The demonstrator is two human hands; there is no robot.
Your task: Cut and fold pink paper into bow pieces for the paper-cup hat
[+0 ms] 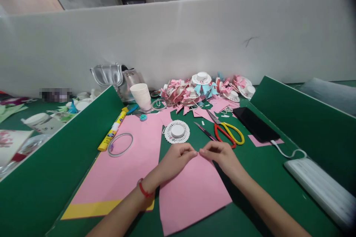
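My left hand (182,155), with a red band at its wrist, pinches the far edge of a pink paper sheet (191,200). Close beside it, my right hand (219,153) pinches the same edge, fingertips nearly touching the left ones. The sheet slopes from my fingers toward me. Just beyond my hands sits a white fringed paper disc (177,132) with a round raised centre. Red-and-yellow-handled scissors (228,133) and a dark-bladed knife (205,131) lie past my right hand. To the left, a larger pink sheet (130,170) lies over yellow paper (91,209).
A yellow glue tube (113,129) and a grey ring (120,144) lie at the left. Stacked paper cups (141,97) and a heap of pink paper pieces (180,94) stand at the back. A phone (256,124) with a cable to a white pack (319,189) is right. Green dividers (308,118) flank both sides.
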